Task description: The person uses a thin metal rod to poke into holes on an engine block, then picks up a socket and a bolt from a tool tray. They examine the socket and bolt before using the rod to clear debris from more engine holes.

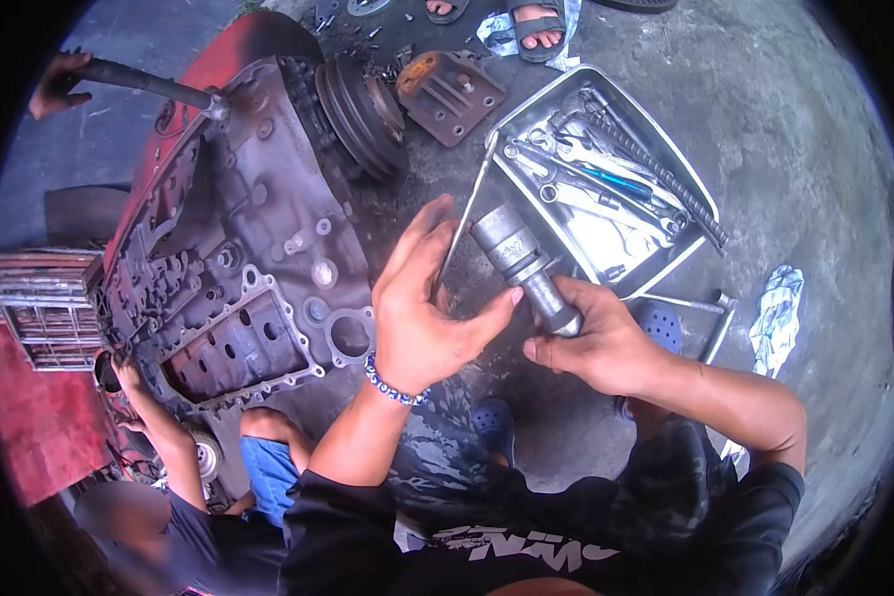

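Observation:
My right hand (598, 338) is wrapped around the lower end of a large steel socket on a short drive extension (517, 253), which tilts up and to the left. Close by on its left, my left hand (432, 308) has its fingers stretched upward and its thumb apart, pointing at the socket. A thin metal rod (475, 191) runs from the gap between those fingers and thumb up to the corner of the metal tray (703, 179). Wrenches (576, 154) and other tools fill the tray, just beyond the socket.
A big engine block (298, 204) with a pulley (360, 119) stands at left. Another person's hand (60, 84) holds a bar against it; a further person's hand (127, 375) is lower left. A rusty bracket (452, 97), an angled bar (722, 323) and crumpled wrapping (777, 313) lie on the floor.

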The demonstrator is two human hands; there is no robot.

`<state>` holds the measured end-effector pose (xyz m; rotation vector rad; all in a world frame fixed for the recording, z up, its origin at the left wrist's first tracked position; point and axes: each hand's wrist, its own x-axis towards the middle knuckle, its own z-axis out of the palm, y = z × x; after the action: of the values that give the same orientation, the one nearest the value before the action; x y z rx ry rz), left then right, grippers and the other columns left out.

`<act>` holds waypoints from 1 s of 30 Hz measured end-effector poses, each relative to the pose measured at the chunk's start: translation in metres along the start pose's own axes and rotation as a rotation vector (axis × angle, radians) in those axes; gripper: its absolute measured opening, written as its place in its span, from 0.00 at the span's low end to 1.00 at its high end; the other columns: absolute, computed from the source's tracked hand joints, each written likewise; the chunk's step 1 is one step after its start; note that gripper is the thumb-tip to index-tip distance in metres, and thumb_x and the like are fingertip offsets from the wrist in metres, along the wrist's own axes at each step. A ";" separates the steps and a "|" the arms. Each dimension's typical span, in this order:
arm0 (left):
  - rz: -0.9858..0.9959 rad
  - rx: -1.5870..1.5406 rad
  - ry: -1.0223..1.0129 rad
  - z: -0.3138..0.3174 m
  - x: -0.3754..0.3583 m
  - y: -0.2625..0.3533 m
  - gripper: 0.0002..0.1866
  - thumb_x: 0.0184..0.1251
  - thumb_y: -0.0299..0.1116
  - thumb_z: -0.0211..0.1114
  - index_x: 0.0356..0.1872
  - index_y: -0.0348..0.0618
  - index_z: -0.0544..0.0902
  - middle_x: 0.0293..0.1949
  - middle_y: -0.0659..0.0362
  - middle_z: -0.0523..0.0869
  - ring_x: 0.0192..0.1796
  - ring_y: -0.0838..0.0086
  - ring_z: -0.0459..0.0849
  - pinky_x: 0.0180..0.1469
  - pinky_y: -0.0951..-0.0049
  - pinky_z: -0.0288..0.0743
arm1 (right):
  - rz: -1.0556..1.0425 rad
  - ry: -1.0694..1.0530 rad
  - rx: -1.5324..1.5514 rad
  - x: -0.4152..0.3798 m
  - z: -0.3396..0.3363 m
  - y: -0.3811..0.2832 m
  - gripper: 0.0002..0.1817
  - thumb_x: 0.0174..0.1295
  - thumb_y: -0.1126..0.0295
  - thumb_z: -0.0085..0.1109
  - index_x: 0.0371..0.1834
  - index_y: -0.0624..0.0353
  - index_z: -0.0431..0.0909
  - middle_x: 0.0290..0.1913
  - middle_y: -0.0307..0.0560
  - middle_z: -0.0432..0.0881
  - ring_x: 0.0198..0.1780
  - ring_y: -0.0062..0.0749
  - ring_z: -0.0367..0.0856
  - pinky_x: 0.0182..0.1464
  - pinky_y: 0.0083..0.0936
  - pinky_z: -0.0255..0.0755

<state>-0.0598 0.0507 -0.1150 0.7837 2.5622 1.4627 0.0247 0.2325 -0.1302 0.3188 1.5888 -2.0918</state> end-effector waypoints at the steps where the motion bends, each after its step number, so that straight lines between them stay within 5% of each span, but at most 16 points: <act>1: 0.017 0.038 -0.009 -0.001 0.001 0.000 0.32 0.41 0.25 0.80 0.51 0.22 0.77 0.62 0.39 0.74 0.62 0.60 0.78 0.59 0.70 0.76 | -0.006 0.000 0.002 0.000 0.001 0.001 0.11 0.58 0.73 0.68 0.37 0.61 0.73 0.27 0.33 0.75 0.27 0.14 0.73 0.29 0.16 0.66; 7: -0.018 -0.110 0.027 0.003 -0.002 -0.002 0.32 0.40 0.25 0.80 0.50 0.23 0.78 0.63 0.39 0.72 0.62 0.59 0.78 0.58 0.70 0.76 | 0.013 -0.018 0.006 -0.001 -0.001 0.003 0.12 0.58 0.73 0.69 0.37 0.61 0.73 0.28 0.33 0.74 0.28 0.14 0.73 0.29 0.16 0.67; 13: 0.093 0.149 -0.031 -0.007 0.001 0.004 0.30 0.40 0.25 0.80 0.48 0.26 0.79 0.64 0.40 0.72 0.62 0.61 0.78 0.57 0.70 0.76 | -0.029 -0.030 -0.042 0.000 -0.002 0.005 0.12 0.57 0.73 0.69 0.36 0.61 0.73 0.29 0.34 0.73 0.30 0.14 0.73 0.31 0.17 0.67; 17: -0.236 0.030 -0.009 -0.004 -0.005 0.015 0.26 0.43 0.24 0.77 0.47 0.28 0.80 0.64 0.40 0.72 0.61 0.61 0.79 0.57 0.70 0.75 | -0.055 0.041 -0.047 0.003 -0.005 0.023 0.12 0.55 0.73 0.69 0.37 0.62 0.75 0.28 0.35 0.75 0.28 0.16 0.75 0.31 0.18 0.68; 21: -0.078 0.003 -0.007 -0.009 -0.007 0.003 0.22 0.53 0.17 0.70 0.52 0.30 0.77 0.65 0.51 0.75 0.24 0.95 0.65 0.26 0.90 0.60 | 0.195 0.186 0.053 0.007 -0.021 0.078 0.20 0.50 0.69 0.69 0.45 0.67 0.77 0.24 0.41 0.78 0.22 0.23 0.77 0.25 0.23 0.71; 26: -0.302 -0.276 -0.035 -0.007 -0.012 0.008 0.28 0.56 0.15 0.67 0.60 0.23 0.71 0.64 0.45 0.72 0.66 0.65 0.71 0.64 0.70 0.68 | 0.396 0.450 -0.076 0.017 -0.058 0.131 0.20 0.49 0.72 0.66 0.46 0.71 0.77 0.24 0.44 0.79 0.23 0.26 0.76 0.26 0.26 0.71; 30: -0.319 -0.302 -0.060 -0.009 -0.013 0.009 0.26 0.58 0.14 0.66 0.60 0.24 0.71 0.63 0.47 0.74 0.63 0.68 0.73 0.60 0.74 0.70 | 0.462 0.535 -0.187 0.027 -0.090 0.153 0.18 0.48 0.70 0.66 0.43 0.67 0.80 0.24 0.44 0.79 0.24 0.26 0.77 0.28 0.28 0.72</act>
<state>-0.0478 0.0412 -0.1050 0.3527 2.2171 1.6301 0.0705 0.2804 -0.2967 1.1335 1.7640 -1.5621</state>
